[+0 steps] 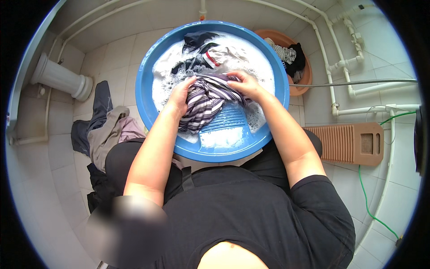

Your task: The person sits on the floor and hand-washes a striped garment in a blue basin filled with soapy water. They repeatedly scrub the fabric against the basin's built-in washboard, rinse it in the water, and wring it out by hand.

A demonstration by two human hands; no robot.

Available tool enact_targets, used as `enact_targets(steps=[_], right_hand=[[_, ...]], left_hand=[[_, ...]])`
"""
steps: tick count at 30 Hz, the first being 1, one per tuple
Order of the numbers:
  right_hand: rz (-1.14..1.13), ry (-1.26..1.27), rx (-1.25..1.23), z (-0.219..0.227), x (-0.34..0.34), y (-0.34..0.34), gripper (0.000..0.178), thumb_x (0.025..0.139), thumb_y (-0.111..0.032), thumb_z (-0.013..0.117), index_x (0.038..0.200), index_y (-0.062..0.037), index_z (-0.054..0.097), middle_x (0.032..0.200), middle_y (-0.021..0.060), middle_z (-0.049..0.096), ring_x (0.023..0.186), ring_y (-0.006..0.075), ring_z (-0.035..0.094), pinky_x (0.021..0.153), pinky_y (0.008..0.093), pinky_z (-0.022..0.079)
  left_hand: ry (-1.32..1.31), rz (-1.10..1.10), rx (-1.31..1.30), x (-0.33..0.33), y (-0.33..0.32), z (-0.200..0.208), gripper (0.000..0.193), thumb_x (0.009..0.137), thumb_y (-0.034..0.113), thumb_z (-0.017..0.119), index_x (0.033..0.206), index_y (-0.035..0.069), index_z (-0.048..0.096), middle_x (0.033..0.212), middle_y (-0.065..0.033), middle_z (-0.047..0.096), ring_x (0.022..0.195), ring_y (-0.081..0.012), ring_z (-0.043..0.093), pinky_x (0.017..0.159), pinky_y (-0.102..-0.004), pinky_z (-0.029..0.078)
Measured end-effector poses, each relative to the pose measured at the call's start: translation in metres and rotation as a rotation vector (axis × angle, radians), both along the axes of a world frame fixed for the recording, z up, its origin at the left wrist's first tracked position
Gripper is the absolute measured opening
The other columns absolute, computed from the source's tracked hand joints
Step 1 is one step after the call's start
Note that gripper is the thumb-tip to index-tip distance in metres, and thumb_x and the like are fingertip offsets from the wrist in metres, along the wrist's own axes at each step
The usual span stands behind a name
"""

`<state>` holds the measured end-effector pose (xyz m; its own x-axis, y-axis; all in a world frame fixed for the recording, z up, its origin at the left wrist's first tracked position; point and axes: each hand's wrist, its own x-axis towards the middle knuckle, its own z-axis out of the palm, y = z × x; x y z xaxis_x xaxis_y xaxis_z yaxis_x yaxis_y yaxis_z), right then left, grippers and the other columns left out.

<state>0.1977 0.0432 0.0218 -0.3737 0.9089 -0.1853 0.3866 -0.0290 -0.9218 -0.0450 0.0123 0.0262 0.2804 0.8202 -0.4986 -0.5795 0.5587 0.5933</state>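
A purple, white and black striped garment (204, 105) lies bunched over the upper part of the ribbed washboard (224, 130) moulded into a blue washtub (142, 96). My left hand (180, 95) grips its left side, fingers partly hidden by the cloth. On the far right side of the bundle, my right hand (246, 85) pinches the fabric between thumb and fingers. Suds surround the garment. Beyond it, a white cloth with a red trim (226, 54) and a dark cloth (198, 41) soak in the foam.
An orange basin (306, 80) of clothes stands behind the tub at right. A brown washboard (345, 143) lies on the right floor, near white pipes (330, 85) and a green cord (367, 199). Clothes (107, 130) are heaped at left, below a white pedestal (62, 76).
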Motion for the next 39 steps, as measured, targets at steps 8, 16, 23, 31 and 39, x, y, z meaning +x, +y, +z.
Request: enact_targets(steps=[8, 16, 23, 31, 39], right_hand=[[-0.119, -0.701, 0.132, -0.018, -0.017, -0.007, 0.049, 0.075, -0.048, 0.061, 0.113, -0.0159, 0.059, 0.103, 0.0153, 0.060, 0.100, 0.0319, 0.056, 0.088, 0.0382, 0.043], [-0.163, 0.086, 0.924, 0.030, -0.113, -0.062, 0.041, 0.060, -0.011, 0.065, 0.097, -0.0045, 0.048, 0.104, 0.0149, 0.053, 0.094, 0.0346, 0.054, 0.082, 0.0391, 0.045], [-0.102, -0.161, 0.928, 0.031, -0.119, -0.070, 0.026, 0.062, -0.025, 0.066, 0.081, -0.0098, 0.056, 0.085, 0.0116, 0.059, 0.074, 0.0301, 0.058, 0.067, 0.0382, 0.048], [-0.172, -0.081, 0.748, 0.045, -0.125, -0.072, 0.018, 0.068, -0.023, 0.062, 0.077, -0.0077, 0.057, 0.073, 0.0158, 0.060, 0.068, 0.0331, 0.060, 0.060, 0.0395, 0.048], [-0.528, -0.306, 0.511, -0.011, -0.064, -0.005, 0.029, 0.079, -0.027, 0.061, 0.097, -0.0068, 0.049, 0.090, 0.0154, 0.059, 0.083, 0.0322, 0.059, 0.072, 0.0403, 0.046]], left_hand=[[0.702, 0.064, 0.046, 0.003, 0.008, -0.026, 0.059, 0.076, 0.003, 0.058, 0.131, 0.004, 0.036, 0.115, -0.0209, 0.053, 0.096, -0.0249, 0.058, 0.078, -0.0330, 0.050], [-0.233, 0.051, -0.003, 0.012, 0.010, -0.019, 0.037, 0.090, 0.035, 0.051, 0.117, 0.010, 0.050, 0.105, -0.0132, 0.060, 0.090, -0.0235, 0.060, 0.081, -0.0387, 0.049], [0.099, 0.111, 0.096, 0.019, -0.004, -0.031, 0.035, 0.094, 0.031, 0.038, 0.104, 0.001, 0.055, 0.093, -0.0092, 0.061, 0.085, -0.0200, 0.059, 0.080, -0.0326, 0.048], [-0.286, -0.057, 0.124, 0.010, -0.011, -0.034, 0.024, 0.090, 0.031, 0.045, 0.079, 0.012, 0.056, 0.069, -0.0044, 0.056, 0.064, -0.0162, 0.055, 0.063, -0.0306, 0.046], [-0.109, 0.080, -0.047, 0.041, -0.016, 0.031, 0.039, 0.089, 0.034, 0.041, 0.095, 0.003, 0.062, 0.089, -0.0118, 0.067, 0.080, -0.0232, 0.065, 0.076, -0.0347, 0.052]])
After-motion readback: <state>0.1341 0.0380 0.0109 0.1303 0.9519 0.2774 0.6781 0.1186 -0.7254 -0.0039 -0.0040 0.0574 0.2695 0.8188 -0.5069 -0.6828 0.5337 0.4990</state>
